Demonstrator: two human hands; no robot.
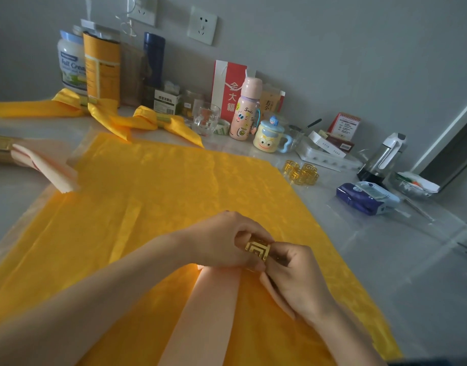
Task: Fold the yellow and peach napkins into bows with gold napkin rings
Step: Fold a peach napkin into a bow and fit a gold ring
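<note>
A folded peach napkin (pixel 211 307) lies in two strips on a spread yellow napkin (pixel 137 191). My left hand (pixel 222 239) grips the gold napkin ring (pixel 257 250) that sits over the gathered peach cloth. My right hand (pixel 295 278) pinches the peach napkin's end just right of the ring. Two finished yellow bows (pixel 68 105) (pixel 158 122) lie at the back. A finished peach bow (pixel 39 162) with its gold ring lies at the left.
Several spare gold rings (pixel 301 173) sit right of the yellow cloth. Bottles, jars, a glass mug (pixel 204 120), a cartoon cup (pixel 269 137) and boxes line the wall. A tissue pack (pixel 364 198) and a clear bottle (pixel 380 159) stand at the right.
</note>
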